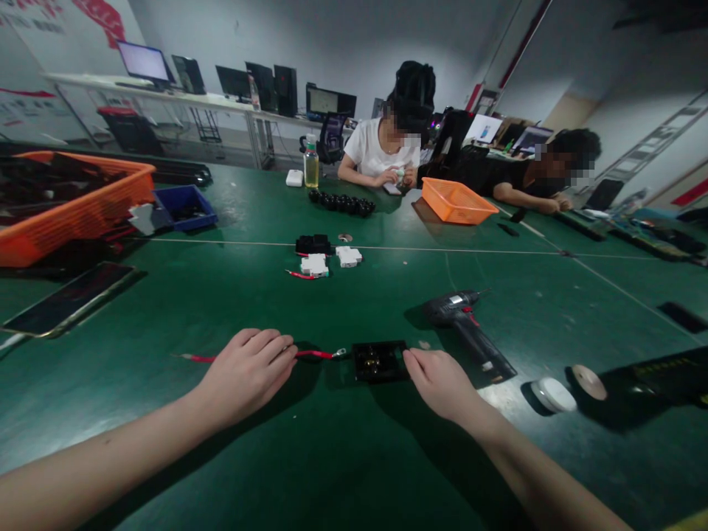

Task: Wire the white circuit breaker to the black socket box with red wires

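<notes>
My left hand [251, 369] is closed around a red cable [315, 354], which sticks out on both sides of the fingers. The cable's right end carries a metal ring lug, close to a small black box [365, 372] with brassy parts inside. My right hand [439, 380] pinches the right end of that box between thumb and fingers. A dark cordless drill [467, 332] lies beyond my right hand. Farther off sit two white plastic modules [314, 265], one with a short red wire beside it, and a black block [313, 244].
An orange crate [77, 203] of dark parts, a blue bin [185, 208] and a phone [71, 299] are at the left. A white round lid [553, 395] lies right of the drill. Across the green table are two people, an orange basket [459, 200] and a bottle [310, 164].
</notes>
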{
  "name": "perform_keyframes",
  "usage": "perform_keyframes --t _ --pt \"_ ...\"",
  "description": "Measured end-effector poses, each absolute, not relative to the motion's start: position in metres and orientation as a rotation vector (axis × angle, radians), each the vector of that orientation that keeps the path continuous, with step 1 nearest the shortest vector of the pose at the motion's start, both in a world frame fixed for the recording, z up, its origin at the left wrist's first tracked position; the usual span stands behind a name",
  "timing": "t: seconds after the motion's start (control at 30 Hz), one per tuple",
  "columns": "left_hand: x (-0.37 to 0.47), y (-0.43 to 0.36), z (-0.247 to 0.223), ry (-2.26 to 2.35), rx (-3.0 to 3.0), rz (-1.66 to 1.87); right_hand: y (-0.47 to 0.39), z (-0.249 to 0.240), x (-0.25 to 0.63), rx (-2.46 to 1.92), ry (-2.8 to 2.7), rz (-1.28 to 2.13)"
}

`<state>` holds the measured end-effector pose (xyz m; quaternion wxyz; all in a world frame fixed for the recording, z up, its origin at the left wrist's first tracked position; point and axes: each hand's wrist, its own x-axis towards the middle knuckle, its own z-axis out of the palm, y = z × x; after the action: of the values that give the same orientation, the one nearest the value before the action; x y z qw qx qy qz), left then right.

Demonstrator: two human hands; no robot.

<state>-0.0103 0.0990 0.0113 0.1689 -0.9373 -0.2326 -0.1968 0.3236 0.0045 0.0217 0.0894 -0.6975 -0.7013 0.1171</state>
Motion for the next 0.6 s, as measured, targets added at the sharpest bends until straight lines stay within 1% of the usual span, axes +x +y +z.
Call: perform_keyframes --t 0.6 --pt "-0.0120 0.1004 0.0102 -0.634 -2.701 -0.594 0.0002 0.0229 0.3138 -2.088 -1.991 0.483"
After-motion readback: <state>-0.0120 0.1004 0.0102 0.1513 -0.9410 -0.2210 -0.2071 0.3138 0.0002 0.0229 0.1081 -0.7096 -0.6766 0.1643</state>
